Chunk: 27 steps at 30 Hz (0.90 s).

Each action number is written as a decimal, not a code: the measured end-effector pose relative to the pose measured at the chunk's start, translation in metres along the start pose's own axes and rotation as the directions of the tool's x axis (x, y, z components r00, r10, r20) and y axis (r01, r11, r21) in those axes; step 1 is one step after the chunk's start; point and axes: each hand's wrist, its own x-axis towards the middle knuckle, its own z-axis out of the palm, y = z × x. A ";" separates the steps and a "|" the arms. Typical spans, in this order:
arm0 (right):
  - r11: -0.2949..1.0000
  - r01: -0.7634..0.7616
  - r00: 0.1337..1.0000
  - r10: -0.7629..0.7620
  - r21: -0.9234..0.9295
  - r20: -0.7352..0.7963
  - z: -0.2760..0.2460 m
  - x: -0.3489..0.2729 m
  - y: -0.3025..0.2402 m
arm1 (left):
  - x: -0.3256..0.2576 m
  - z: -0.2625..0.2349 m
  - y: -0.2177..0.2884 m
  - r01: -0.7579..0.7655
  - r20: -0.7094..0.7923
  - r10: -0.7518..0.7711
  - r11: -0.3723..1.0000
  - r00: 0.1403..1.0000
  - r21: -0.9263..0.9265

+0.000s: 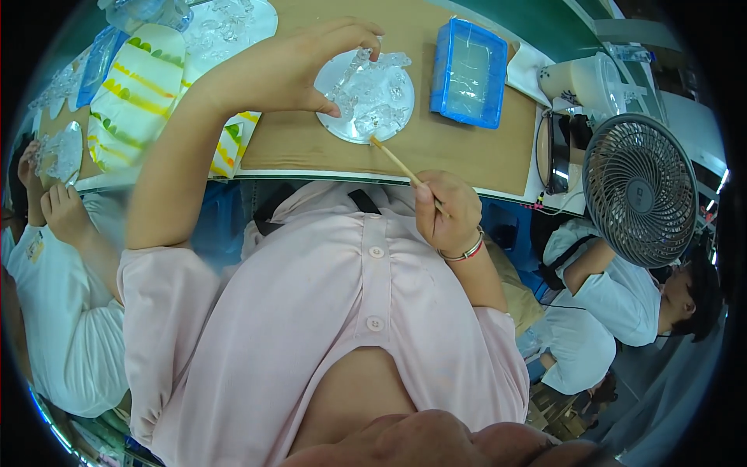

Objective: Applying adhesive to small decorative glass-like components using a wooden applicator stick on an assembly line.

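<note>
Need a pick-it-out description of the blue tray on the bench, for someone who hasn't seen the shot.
Start at the brown work table and find the round clear disc with glassy pieces that the left hand steadies and the right hand touches with a thin wooden stick. Just right of that disc lies the blue tray. It is the only rectangular, blue-rimmed thing there, with a pale translucent middle.

We are seeing bright, even overhead light, glare glinting off the clear disc (366, 97) under our fingers, fisheye edges bending and darkening.
</note>
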 end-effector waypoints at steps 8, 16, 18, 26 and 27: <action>0.990 -0.106 0.994 0.108 0.093 -0.019 0.005 -0.012 -0.002 | -0.032 0.004 0.020 0.170 -0.093 -0.161 0.980 0.982 0.098; 0.987 -0.118 0.992 0.123 0.106 -0.034 0.012 -0.009 -0.007 | -0.044 0.015 0.012 0.156 -0.238 -0.130 0.983 0.962 0.093; 0.990 -0.093 0.996 0.093 0.106 0.006 0.012 -0.014 -0.006 | -0.041 0.019 0.017 0.174 -0.244 -0.146 0.980 0.959 0.096; 0.999 0.043 0.999 -0.043 0.007 0.024 0.025 -0.009 -0.004 | -0.049 0.036 0.025 0.197 -0.402 -0.179 0.980 0.898 0.004; 0.999 0.045 0.999 -0.045 -0.022 0.019 0.022 -0.011 -0.004 | -0.049 0.038 0.025 0.198 -0.405 -0.179 0.980 0.897 0.003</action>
